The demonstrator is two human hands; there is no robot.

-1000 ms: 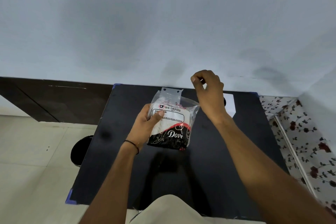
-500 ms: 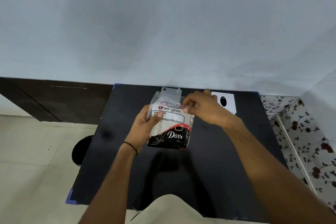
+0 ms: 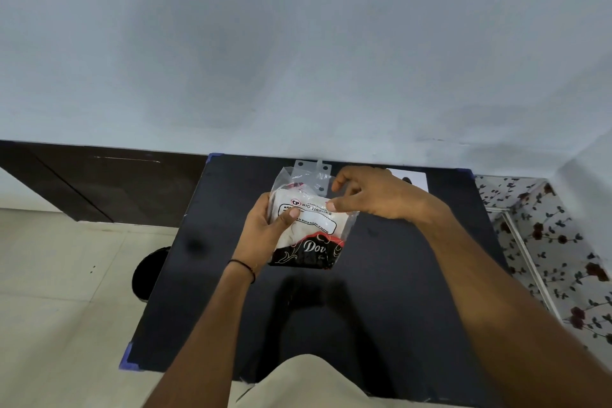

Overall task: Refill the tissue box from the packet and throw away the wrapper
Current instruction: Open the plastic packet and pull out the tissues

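- While the tissue packet (image 3: pixel 306 222) is held upright above the black worktop (image 3: pixel 414 275), the left hand (image 3: pixel 265 228) is wrapped around its side.
- The right hand (image 3: pixel 367 195) is curled at the clear top flap, its grip narrow; whether plastic is pinched cannot be told.
- A sharp pull could tear the wrapper unevenly, and tissues could be spilled.
- The white tissue box (image 3: pixel 410 179) is partly hidden behind the right hand.

worktop (image 3: pixel 397 275): black, blue corner tape | packet (image 3: pixel 308 225): clear plastic, white tissues inside, black-and-red base with white script, red-and-black label print | tissue box (image 3: pixel 419 179): white, dark opening | wall (image 3: pixel 298 43): pale blue-grey | floor (image 3: pixel 59 275): cream tiles | bedsheet (image 3: pixel 563 242): white, dark red roses, dark leaves | wristband (image 3: pixel 243 267): black
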